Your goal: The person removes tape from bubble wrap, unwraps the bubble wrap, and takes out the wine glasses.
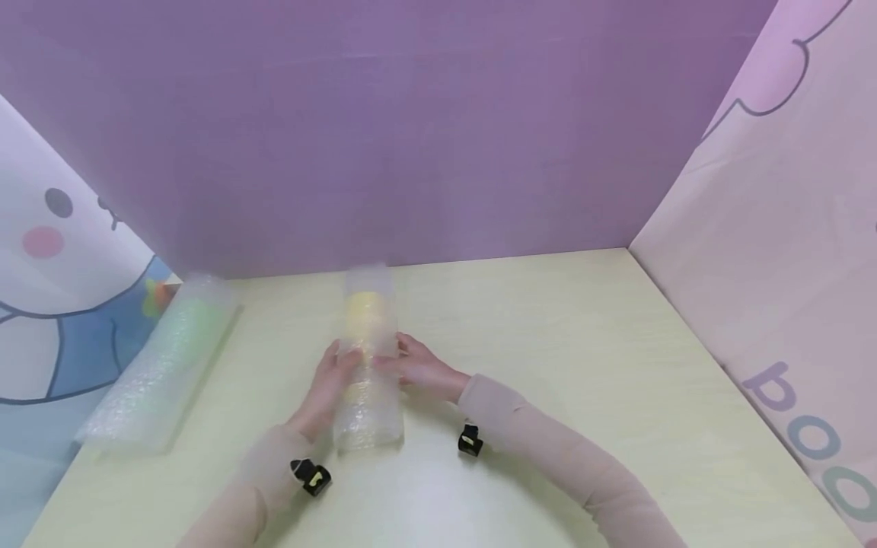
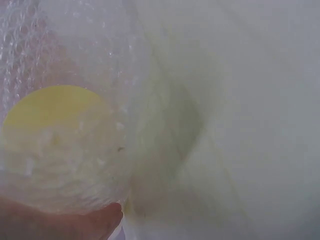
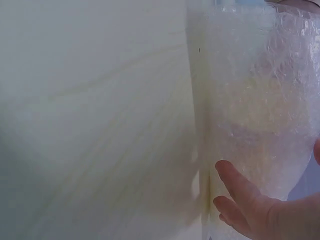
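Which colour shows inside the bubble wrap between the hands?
Yellow, inside the bubble wrap; best in left wrist view.

From the head, the view is directed forward and down over the table (image 1: 562,327), and its far edge and far right corner are taken in. From the left wrist, the bubble-wrapped roll (image 1: 368,312) is faced at very close range, with the left hand (image 1: 327,390) caught low in the frame. From the right wrist, the same roll is viewed closely past the right hand (image 1: 428,371). The roll is shared by all three views.
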Demonstrator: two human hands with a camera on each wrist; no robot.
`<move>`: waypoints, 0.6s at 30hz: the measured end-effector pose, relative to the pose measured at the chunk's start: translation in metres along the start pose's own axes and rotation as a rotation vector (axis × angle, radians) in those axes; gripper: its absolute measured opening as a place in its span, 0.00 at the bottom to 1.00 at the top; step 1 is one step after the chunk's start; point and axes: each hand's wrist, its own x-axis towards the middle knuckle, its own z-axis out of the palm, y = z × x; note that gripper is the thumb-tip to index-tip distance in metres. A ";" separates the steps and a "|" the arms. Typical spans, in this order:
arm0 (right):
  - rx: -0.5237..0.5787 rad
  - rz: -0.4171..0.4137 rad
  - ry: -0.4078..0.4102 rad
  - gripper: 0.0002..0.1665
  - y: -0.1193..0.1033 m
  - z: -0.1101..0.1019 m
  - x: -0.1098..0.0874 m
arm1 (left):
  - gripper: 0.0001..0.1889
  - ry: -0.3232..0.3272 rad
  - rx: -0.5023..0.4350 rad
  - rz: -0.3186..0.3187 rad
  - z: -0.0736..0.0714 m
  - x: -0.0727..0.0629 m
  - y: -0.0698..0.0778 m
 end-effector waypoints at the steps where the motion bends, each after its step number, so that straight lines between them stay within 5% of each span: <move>1: -0.004 0.004 0.008 0.49 0.001 -0.002 -0.001 | 0.44 0.001 -0.011 -0.001 0.003 0.001 0.000; 18: 0.001 0.001 0.033 0.49 0.009 -0.044 -0.024 | 0.43 -0.007 -0.056 0.018 0.053 0.016 0.007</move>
